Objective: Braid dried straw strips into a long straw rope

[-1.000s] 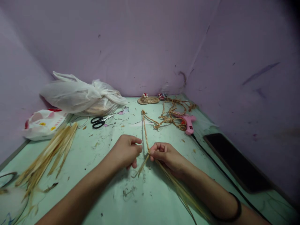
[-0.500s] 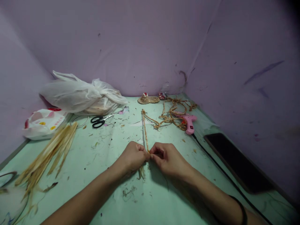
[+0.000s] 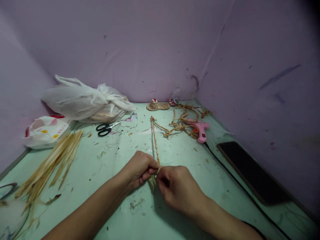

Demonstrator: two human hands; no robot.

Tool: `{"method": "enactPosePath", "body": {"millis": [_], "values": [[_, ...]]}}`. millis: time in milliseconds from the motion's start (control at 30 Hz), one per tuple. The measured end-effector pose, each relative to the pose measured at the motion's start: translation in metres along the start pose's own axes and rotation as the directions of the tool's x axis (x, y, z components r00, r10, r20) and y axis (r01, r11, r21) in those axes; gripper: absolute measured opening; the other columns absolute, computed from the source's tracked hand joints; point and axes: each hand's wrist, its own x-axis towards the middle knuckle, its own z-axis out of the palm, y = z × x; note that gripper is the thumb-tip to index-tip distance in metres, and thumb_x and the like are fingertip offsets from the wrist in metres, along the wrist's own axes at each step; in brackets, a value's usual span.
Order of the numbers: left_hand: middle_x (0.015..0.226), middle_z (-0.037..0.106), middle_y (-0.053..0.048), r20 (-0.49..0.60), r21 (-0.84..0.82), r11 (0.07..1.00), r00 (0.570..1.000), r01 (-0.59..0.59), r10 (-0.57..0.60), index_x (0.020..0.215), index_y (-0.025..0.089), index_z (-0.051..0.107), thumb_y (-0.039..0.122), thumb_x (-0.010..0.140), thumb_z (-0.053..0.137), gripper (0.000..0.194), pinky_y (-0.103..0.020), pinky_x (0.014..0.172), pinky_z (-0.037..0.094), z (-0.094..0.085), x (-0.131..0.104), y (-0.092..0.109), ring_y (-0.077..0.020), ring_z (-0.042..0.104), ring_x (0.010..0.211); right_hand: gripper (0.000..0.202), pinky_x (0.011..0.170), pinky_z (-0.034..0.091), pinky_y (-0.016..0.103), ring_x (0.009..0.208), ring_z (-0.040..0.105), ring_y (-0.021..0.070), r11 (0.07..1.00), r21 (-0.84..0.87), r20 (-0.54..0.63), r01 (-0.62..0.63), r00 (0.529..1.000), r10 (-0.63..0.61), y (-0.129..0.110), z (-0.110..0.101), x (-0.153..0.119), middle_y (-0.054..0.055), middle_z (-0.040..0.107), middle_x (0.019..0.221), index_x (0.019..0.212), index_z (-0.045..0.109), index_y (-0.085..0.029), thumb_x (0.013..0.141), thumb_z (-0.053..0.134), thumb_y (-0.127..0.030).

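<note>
A thin braided straw cord (image 3: 155, 140) runs taut from a small fixing point on the table down to my hands. My left hand (image 3: 141, 168) pinches the cord's lower end between thumb and finger. Close against it on the right, my right hand (image 3: 178, 186) is closed on strands at the same end, its fingertips partly hidden. Loose strand ends (image 3: 152, 182) hang below the left fingers. From the fixing point the finished braid (image 3: 185, 125) trails right into a loose tangle, partly over a pink glue gun (image 3: 202, 131).
Dried straw strips (image 3: 53, 160) lie at left beside a white package (image 3: 46, 131). Behind are black-handled scissors (image 3: 104, 129) and a tied plastic bag (image 3: 87, 100). A woven straw piece (image 3: 158, 106) sits by the back wall. A phone (image 3: 252, 173) and black cable (image 3: 232, 180) are at right.
My right hand has moved down and slightly toward me, turning so its back faces up more. The left hand stays at the braid's end, its fingers slightly shifted.
</note>
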Motion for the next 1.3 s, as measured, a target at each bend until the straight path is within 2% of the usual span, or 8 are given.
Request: {"method": "enactPosePath", "body": {"millis": [167,300,400,533,633,767,967,1300], "values": [[0.033,0.037,0.006,0.076,0.041,0.997,0.995,-0.071,0.068,0.050,0.013,0.051,0.017,0.047,0.053,0.005,-0.017,0.027,0.010,-0.009,0.004,-0.003,-0.0030,0.025,0.025,0.017,0.044,0.023,0.022,0.043,0.038,0.0079,0.996,0.082,0.040,-0.031,0.999,0.028,0.004,-0.001,0.003,0.000,0.052,0.047,0.054,0.059,-0.017,0.067,0.049,-0.015],[0.032,0.037,0.006,0.093,0.059,0.995,0.993,-0.076,0.070,0.050,0.013,0.051,0.018,0.047,0.058,0.009,-0.017,0.028,0.009,-0.013,0.003,0.001,-0.0021,0.024,0.025,0.018,0.044,0.028,0.021,0.046,0.041,0.0093,0.927,0.309,-0.025,-0.215,0.972,0.233,0.011,-0.011,0.014,0.000,0.054,0.049,0.057,0.060,-0.016,0.068,0.057,-0.031],[0.032,0.037,0.006,0.084,0.072,0.995,0.994,-0.076,0.069,0.051,0.012,0.053,0.018,0.048,0.059,0.009,-0.017,0.029,0.010,-0.014,0.003,0.004,-0.0020,0.024,0.026,0.020,0.048,0.035,0.021,0.052,0.048,0.0102,0.759,0.586,-0.044,-0.285,0.924,0.380,0.016,-0.012,0.023,0.002,0.057,0.057,0.063,0.056,-0.015,0.068,0.056,-0.035],[0.033,0.037,0.006,0.101,0.060,0.994,0.991,-0.093,0.086,0.049,0.011,0.052,0.016,0.048,0.057,0.006,-0.017,0.031,0.013,-0.013,0.002,0.004,-0.0015,0.023,0.028,0.019,0.041,0.032,0.020,0.040,0.044,0.0081,0.451,0.759,0.311,-0.469,0.871,0.381,0.016,-0.003,0.027,-0.002,0.051,0.049,0.069,0.051,-0.016,0.066,0.056,-0.034],[0.032,0.036,0.006,0.100,0.073,0.993,0.991,-0.093,0.086,0.048,0.011,0.053,0.014,0.048,0.054,0.003,-0.018,0.031,0.014,-0.012,0.002,0.003,-0.0020,0.023,0.028,0.014,0.037,0.023,0.018,0.034,0.032,0.0035,0.491,0.727,0.304,-0.479,0.867,0.396,0.016,0.001,0.026,-0.005,0.048,0.044,0.062,0.052,-0.015,0.059,0.061,-0.025],[0.031,0.033,0.006,0.091,0.154,0.980,0.990,-0.122,0.108,0.046,0.011,0.053,0.012,0.048,0.051,0.003,-0.018,0.033,0.015,-0.011,0.003,0.002,-0.0026,0.024,0.030,0.010,0.040,0.024,0.018,0.040,0.036,0.0043,0.563,0.703,0.206,-0.435,0.882,0.424,0.019,0.003,0.026,-0.001,0.052,0.046,0.051,0.053,-0.013,0.056,0.060,-0.019],[0.037,0.044,0.002,0.112,0.340,0.930,0.988,-0.136,0.104,0.051,0.011,0.057,0.015,0.053,0.051,0.008,-0.019,0.035,0.020,-0.015,-0.002,0.007,-0.0045,0.030,0.031,0.006,0.041,0.026,0.018,0.040,0.038,0.0050,0.528,0.723,0.204,-0.446,0.868,0.453,0.019,0.005,0.027,-0.002,0.053,0.045,0.052,0.054,-0.013,0.053,0.060,-0.015],[0.039,0.048,0.001,0.160,0.408,0.906,0.986,-0.115,0.053,0.054,0.012,0.055,0.021,0.056,0.053,0.009,-0.019,0.033,0.018,-0.029,-0.001,0.009,-0.0043,0.028,0.029,0.008,0.044,0.027,0.019,0.043,0.039,0.0055,0.507,0.746,0.217,-0.431,0.878,0.427,0.020,0.006,0.025,-0.001,0.054,0.048,0.056,0.055,-0.012,0.055,0.060,-0.018]]}}
